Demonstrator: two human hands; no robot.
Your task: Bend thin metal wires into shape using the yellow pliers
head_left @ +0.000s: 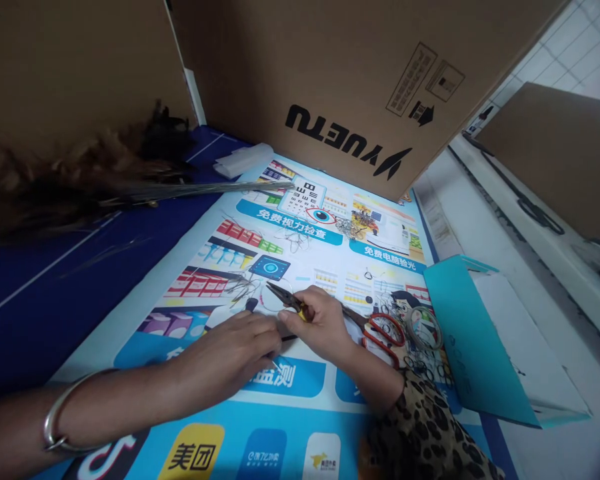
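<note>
My right hand (323,320) is closed around needle-nose pliers (287,297) with yellow on the handles, their dark jaws pointing up and left. Close beside it, my left hand (243,343) has its fingers drawn together in a pinch; a thin pale strand shows below the fingertips, but what they grip is mostly hidden. A short dark strip lies between the two hands. Scissors (385,333) with red-orange handles rest just right of my right hand. Beyond the hands, loose thin wires (295,240) are scattered over the printed sheet (325,417).
Brown feathers (95,160) with a bundle of long thin stems (205,190) lie at the left. A tape roll (424,328) sits near small dark rings (425,367). A teal open box (473,340) stands at the right. Large cardboard (330,73) walls the back.
</note>
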